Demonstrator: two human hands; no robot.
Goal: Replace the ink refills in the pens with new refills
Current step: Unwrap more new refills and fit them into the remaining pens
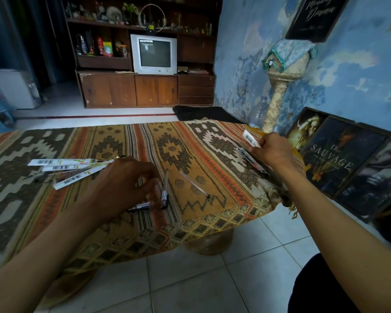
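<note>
Pale floor tiles [190,285] are running across the near floor, with a red line crossing them farther off. A patterned woven cloth [113,141] is covering the low table. A dark wooden cabinet [131,91] is standing against the far wall, holding an old grey television [154,54] and cluttered shelves. On the right, a blue wall [348,75] with peeling paint is showing pale patches; a stone pedestal [278,91] is standing against it, and dark framed posters [339,159] are leaning at its foot.
</note>
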